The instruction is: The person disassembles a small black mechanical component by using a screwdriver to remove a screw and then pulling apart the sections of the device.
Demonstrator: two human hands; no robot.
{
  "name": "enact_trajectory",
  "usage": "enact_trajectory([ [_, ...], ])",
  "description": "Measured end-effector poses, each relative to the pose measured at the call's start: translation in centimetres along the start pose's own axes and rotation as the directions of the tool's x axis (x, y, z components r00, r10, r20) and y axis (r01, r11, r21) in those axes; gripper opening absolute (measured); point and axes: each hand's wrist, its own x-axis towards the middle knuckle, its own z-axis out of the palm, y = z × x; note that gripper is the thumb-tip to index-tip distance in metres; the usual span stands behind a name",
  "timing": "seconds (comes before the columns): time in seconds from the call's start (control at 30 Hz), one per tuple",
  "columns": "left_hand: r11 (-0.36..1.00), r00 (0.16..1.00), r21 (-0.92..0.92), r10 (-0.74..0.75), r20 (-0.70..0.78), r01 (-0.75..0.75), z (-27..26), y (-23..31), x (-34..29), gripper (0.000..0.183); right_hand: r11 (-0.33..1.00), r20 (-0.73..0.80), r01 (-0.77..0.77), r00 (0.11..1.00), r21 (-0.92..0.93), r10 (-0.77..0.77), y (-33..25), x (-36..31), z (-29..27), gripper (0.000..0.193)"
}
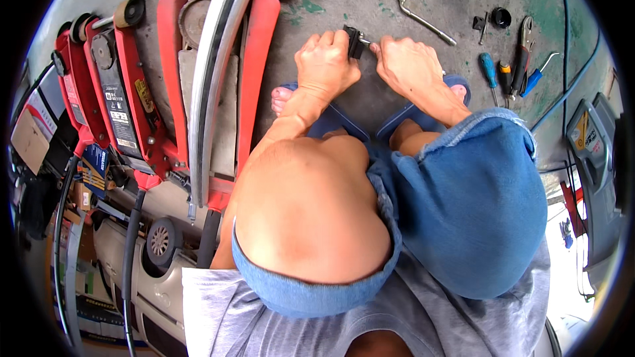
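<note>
I squat with both hands in front of my knees. My left hand (pixel 327 63) is closed around a small black part (pixel 354 41), which sticks out past the fingers on the right. A short metal piece (pixel 364 41) projects from that part toward my right hand (pixel 410 66). The right fingers are curled closed at its end, and what lies inside them is hidden. Beyond my hands an L-shaped socket wrench (pixel 427 21) lies on the concrete floor (pixel 370 0).
To the right lie a blue screwdriver (pixel 488 69), an orange-and-black handled tool (pixel 505 77), locking pliers (pixel 522 53), a blue-handled hook pick (pixel 537 78) and a black ring (pixel 501 17). Red floor jacks (pixel 264 33) and a pale curved post (pixel 215 66) stand left. A blue hose (pixel 567 96) runs at right.
</note>
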Motion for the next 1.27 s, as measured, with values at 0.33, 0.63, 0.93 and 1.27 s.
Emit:
enact_trajectory([
  [0.33, 0.994, 0.999, 0.107, 0.009, -0.031, -0.005, 0.3, 0.6, -0.4, 0.026, 0.957, 0.114, -0.180, 0.981, 0.226, 0.158, 1.3, -0.1, 1.5, 0.039],
  [0.63, 0.993, 0.995, 0.118, -0.013, 0.099, 0.001, -0.4, 0.6, 0.6, 0.028, 0.941, 0.018, -0.123, 0.992, 0.315, 0.123, 3.0, 0.1, 3.4, 0.039],
  [0.93, 0.997, 0.985, 0.076, -0.013, 0.171, 0.000, -1.3, -0.6, 0.9, 0.036, 0.912, 0.011, -0.083, 0.996, 0.402, 0.086, 3.5, 0.5, 4.8, 0.039],
  [1.27, 0.996, 0.934, -0.052, -0.043, 0.356, 0.066, -3.3, -1.5, 3.0, 0.038, 0.917, -0.053, -0.054, 0.995, 0.395, 0.081, 3.2, 0.6, 4.7, 0.040],
])
